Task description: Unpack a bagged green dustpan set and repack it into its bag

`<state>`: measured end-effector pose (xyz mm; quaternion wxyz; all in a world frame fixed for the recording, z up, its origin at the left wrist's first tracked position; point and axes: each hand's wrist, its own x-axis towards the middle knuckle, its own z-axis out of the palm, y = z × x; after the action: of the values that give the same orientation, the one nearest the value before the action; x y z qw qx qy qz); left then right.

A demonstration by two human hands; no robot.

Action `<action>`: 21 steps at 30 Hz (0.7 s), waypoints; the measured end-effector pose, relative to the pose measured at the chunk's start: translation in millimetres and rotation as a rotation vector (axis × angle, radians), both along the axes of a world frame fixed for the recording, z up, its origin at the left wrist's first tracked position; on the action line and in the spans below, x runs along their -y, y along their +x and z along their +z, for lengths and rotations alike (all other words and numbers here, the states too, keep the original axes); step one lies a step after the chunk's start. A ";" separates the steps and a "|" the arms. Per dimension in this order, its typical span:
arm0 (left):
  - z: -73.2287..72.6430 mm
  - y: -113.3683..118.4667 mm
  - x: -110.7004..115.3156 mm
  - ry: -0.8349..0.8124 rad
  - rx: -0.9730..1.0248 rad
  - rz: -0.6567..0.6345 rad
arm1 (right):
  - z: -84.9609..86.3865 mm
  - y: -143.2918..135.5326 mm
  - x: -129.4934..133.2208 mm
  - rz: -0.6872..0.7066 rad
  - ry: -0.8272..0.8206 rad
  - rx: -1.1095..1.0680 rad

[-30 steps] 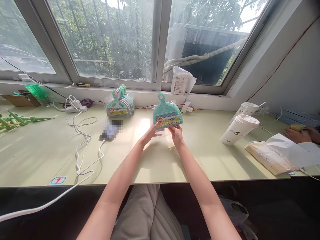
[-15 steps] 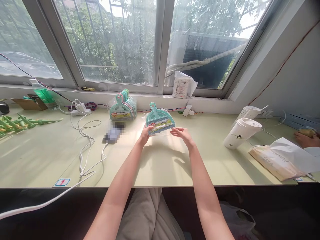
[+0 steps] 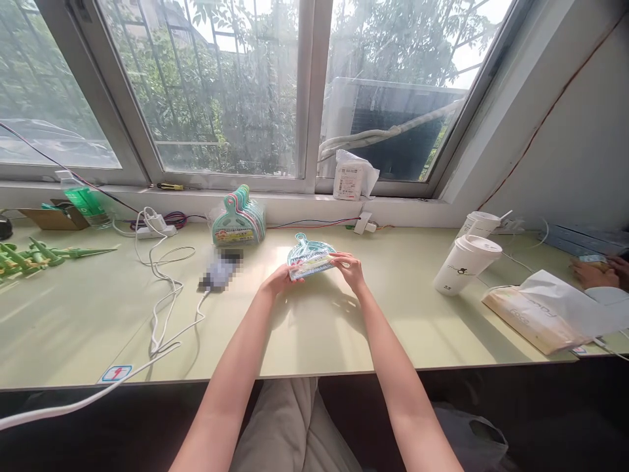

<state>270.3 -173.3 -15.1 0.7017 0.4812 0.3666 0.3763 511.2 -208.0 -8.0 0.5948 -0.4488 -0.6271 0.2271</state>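
A small teal dustpan set (image 3: 311, 257) in clear wrapping, with a yellow printed label, is held above the table in the middle. My left hand (image 3: 279, 278) grips its lower left corner. At the right edge, the fingers of my right hand (image 3: 348, 267) are closed on the wrapping. The dustpan leans back, so its face looks foreshortened, and its hanging loop points towards the window. A row of similar wrapped dustpans (image 3: 238, 219), in teal and pink, stands upright at the back, left of my hands.
A blurred phone (image 3: 221, 269) on a white cable (image 3: 164, 295) lies to the left. White cups (image 3: 466, 262) and a tissue pack (image 3: 531, 318) stand on the right. Green plastic parts (image 3: 29, 257) lie far left. Another person's hand (image 3: 592, 272) shows at the far right.
The dustpan set has tipped back and come down slightly. My right hand, with fingers stretched by the corner before, now grips its right edge. The view has shifted a little.
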 end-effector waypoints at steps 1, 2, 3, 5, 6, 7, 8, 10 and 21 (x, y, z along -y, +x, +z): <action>-0.4 -0.3 0.3 0.009 -0.005 -0.010 | -1.3 1.5 -0.1 -0.013 -0.011 0.024; -0.6 -0.5 0.9 0.022 -0.011 -0.021 | -2.9 2.8 -0.6 -0.028 -0.022 0.053; -0.6 -0.6 1.6 0.035 -0.019 -0.031 | -4.8 4.0 -1.5 -0.041 -0.031 0.081; -0.1 -0.1 3.6 0.062 -0.035 -0.055 | -9.5 5.6 -4.4 -0.062 -0.045 0.120; 0.2 0.3 4.9 0.074 -0.046 -0.069 | -12.0 6.0 -6.3 -0.076 -0.050 0.124; 0.6 1.0 6.3 0.086 -0.060 -0.084 | -14.5 6.2 -8.0 -0.094 -0.056 0.122; 1.0 1.6 7.9 0.099 -0.076 -0.100 | -16.7 6.1 -9.6 -0.114 -0.059 0.116; 1.9 2.8 11.1 0.133 -0.107 -0.132 | -20.4 5.0 -11.8 -0.167 -0.048 0.110; 23.0 6.9 33.5 0.288 -0.159 -0.135 | -35.7 17.9 -24.1 -0.012 -0.333 -0.253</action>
<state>277.2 -206.8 8.0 0.6180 0.6286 0.3301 0.3376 529.1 -183.8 -43.6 0.5877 -0.5125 -0.4984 0.3788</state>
